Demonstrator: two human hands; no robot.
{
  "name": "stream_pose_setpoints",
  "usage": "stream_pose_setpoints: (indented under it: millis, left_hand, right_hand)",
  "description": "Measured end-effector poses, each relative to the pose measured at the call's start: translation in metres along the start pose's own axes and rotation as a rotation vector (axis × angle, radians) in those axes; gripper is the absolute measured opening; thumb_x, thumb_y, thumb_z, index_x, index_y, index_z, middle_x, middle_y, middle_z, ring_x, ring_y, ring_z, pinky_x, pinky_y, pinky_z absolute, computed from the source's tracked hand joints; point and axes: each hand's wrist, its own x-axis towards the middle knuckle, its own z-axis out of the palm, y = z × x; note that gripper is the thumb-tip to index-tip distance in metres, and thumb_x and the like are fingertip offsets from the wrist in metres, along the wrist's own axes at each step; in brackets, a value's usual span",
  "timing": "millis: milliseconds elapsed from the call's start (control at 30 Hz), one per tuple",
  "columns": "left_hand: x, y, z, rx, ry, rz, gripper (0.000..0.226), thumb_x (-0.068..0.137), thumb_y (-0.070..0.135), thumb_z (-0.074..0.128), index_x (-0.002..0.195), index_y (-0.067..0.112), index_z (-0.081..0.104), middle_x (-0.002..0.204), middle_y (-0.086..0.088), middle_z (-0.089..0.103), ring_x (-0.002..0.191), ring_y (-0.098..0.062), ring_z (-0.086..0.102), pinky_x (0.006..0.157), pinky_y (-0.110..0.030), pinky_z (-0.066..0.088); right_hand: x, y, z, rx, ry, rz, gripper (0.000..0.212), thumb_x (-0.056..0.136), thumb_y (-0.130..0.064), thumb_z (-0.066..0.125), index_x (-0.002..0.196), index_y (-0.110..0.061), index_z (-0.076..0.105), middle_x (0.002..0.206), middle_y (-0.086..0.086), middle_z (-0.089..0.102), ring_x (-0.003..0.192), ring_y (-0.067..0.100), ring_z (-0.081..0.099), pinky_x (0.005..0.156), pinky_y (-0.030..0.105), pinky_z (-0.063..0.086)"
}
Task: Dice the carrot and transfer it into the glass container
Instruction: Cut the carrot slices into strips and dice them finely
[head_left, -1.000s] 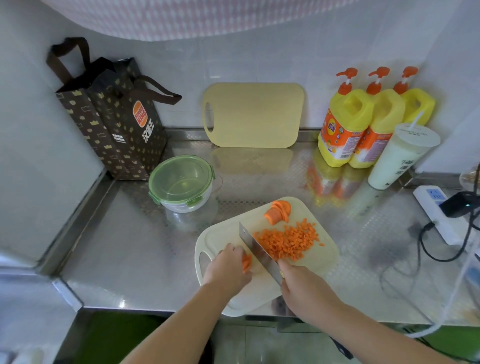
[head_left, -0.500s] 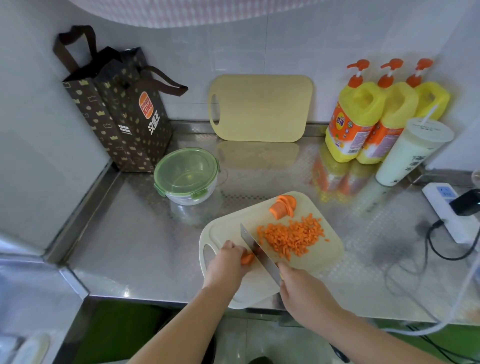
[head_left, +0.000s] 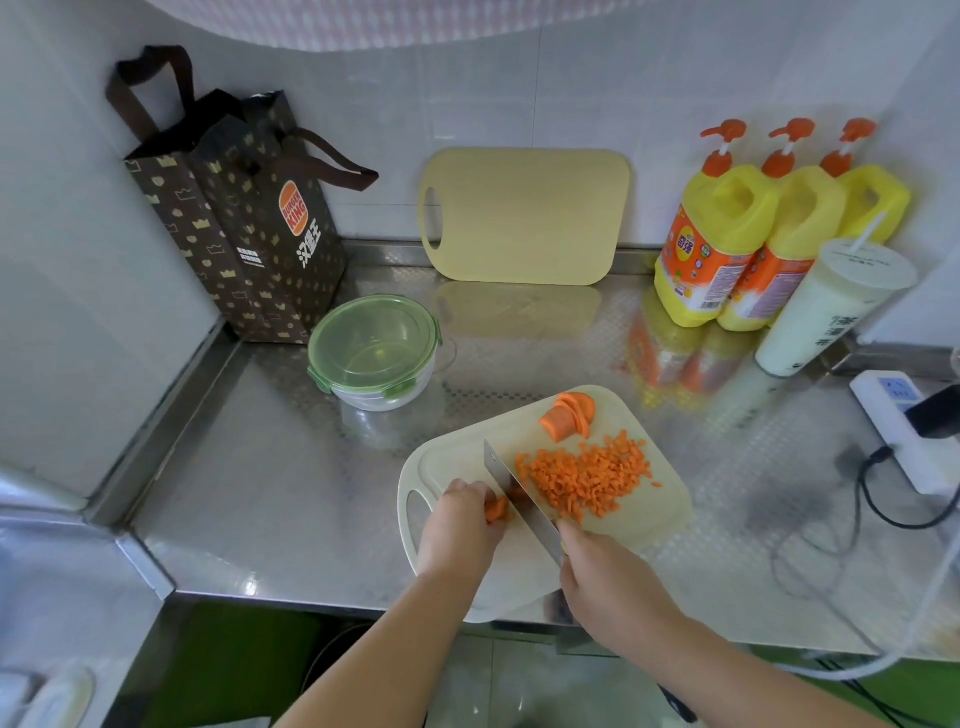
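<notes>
Right hand (head_left: 608, 577) grips a knife (head_left: 519, 499) over the cutting board (head_left: 649, 514); left hand (head_left: 460, 525) pinches a carrot piece (head_left: 496, 510) beside the diced carrot (head_left: 582, 480). Lidded glass container (head_left: 374, 351) sits behind.

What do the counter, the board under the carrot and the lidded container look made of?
Counter: likely stainless steel, shiny, mirroring the yellow pump bottles. Cutting board: matte cream, probably plastic. Container: clear bowl, glass by the look, under a translucent green lid, likely plastic.
</notes>
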Motion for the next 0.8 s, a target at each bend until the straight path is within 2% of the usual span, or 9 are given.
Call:
stream_pose_setpoints:
  millis: [133,200,300,400,500,633,800]
  left_hand:
    - [0.001,0.003,-0.001,-0.013,-0.015,0.002,0.019,0.089,0.023,0.057,0.106,0.017,0.061,0.109,-0.002,0.047,0.081,-0.022,0.058,0.069,-0.028,0.049]
    - [-0.001,0.000,-0.001,-0.055,-0.011,0.003,0.028,0.088,0.025,0.059,0.116,0.019,0.059,0.115,-0.001,0.047,0.088,-0.022,0.061,0.076,-0.028,0.051]
    - [-0.003,-0.002,-0.002,-0.108,0.011,0.007,0.033,0.089,0.026,0.061,0.121,0.019,0.057,0.119,0.000,0.049,0.091,-0.019,0.061,0.078,-0.024,0.049]
    - [-0.004,0.000,-0.002,-0.141,0.025,0.019,0.031,0.089,0.024,0.061,0.119,0.019,0.058,0.117,0.000,0.050,0.091,-0.018,0.059,0.079,-0.024,0.048]
    - [-0.005,0.001,-0.001,-0.172,0.038,0.017,0.028,0.089,0.025,0.062,0.116,0.019,0.058,0.114,0.001,0.050,0.089,-0.018,0.059,0.077,-0.023,0.047]
    - [-0.004,-0.001,-0.002,-0.208,0.036,0.012,0.020,0.087,0.023,0.065,0.105,0.017,0.056,0.108,0.003,0.050,0.084,-0.017,0.061,0.071,-0.025,0.048]
    - [0.000,-0.003,-0.004,-0.152,0.019,0.037,0.012,0.088,0.028,0.064,0.092,0.018,0.059,0.098,0.005,0.049,0.081,-0.016,0.057,0.071,-0.025,0.046]
  right_hand:
    - [0.001,0.000,0.000,-0.001,0.005,0.003,0.007,0.097,-0.014,0.036,0.097,-0.021,0.036,0.071,-0.010,0.040,0.065,0.012,0.047,0.055,0.022,0.034]
    - [0.000,-0.001,0.002,0.004,0.004,0.009,0.013,0.097,-0.014,0.036,0.108,-0.019,0.041,0.072,-0.009,0.041,0.063,0.009,0.045,0.053,0.021,0.033]
    - [0.000,-0.001,0.007,0.038,0.011,0.019,0.025,0.097,-0.016,0.036,0.122,-0.017,0.041,0.079,-0.005,0.049,0.069,0.010,0.050,0.057,0.022,0.037]
    - [-0.001,-0.003,0.009,0.055,0.011,0.038,0.020,0.098,-0.017,0.036,0.117,-0.017,0.043,0.079,-0.006,0.048,0.075,0.010,0.053,0.061,0.022,0.040]
    - [-0.003,-0.004,0.009,0.059,0.000,0.044,0.018,0.098,-0.017,0.036,0.114,-0.017,0.043,0.084,-0.003,0.050,0.080,0.013,0.055,0.069,0.028,0.046]
    - [-0.004,-0.004,0.008,0.060,0.015,0.044,0.019,0.098,-0.017,0.036,0.116,-0.018,0.043,0.083,-0.004,0.051,0.079,0.011,0.055,0.070,0.025,0.045]
    - [-0.004,-0.006,0.008,0.066,0.000,0.049,0.019,0.097,-0.017,0.036,0.115,-0.018,0.042,0.084,-0.003,0.053,0.079,0.013,0.057,0.070,0.028,0.048]
